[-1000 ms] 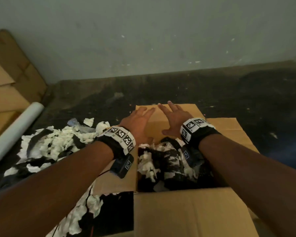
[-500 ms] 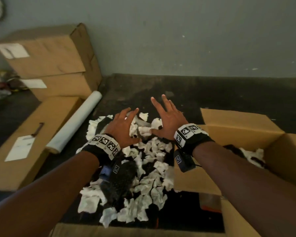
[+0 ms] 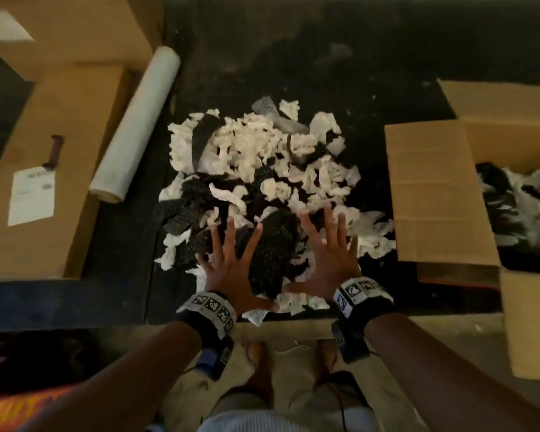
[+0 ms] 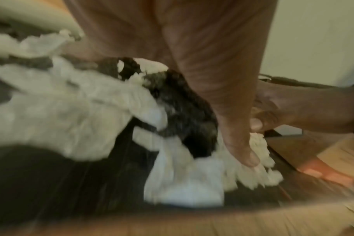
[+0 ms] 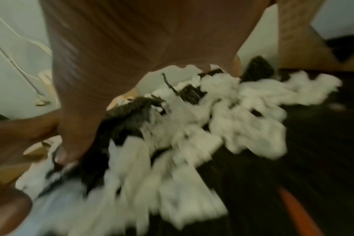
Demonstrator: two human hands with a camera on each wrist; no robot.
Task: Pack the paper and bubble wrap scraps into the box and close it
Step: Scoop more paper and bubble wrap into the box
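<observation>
A heap of white paper scraps (image 3: 256,157) mixed with black bubble wrap pieces (image 3: 273,244) lies on the dark floor in the head view. My left hand (image 3: 231,260) and right hand (image 3: 328,251) are spread flat, fingers straight, over the near edge of the heap, palms down. Neither holds anything. The open cardboard box (image 3: 430,194) stands at the right, its flap folded out toward the heap, with scraps (image 3: 518,207) inside. Both wrist views are blurred: white scraps (image 4: 61,111) and black wrap (image 5: 127,121) lie under the palms.
A white paper roll (image 3: 134,126) lies left of the heap. Flat cardboard boxes (image 3: 53,151) sit at the far left, one with a knife (image 3: 55,151) and a white label (image 3: 32,194). My feet (image 3: 256,353) stand on cardboard below the heap.
My hands left the box and swung left to the heap on the floor. They now hover lower over its near edge, and my view has tilted down.
</observation>
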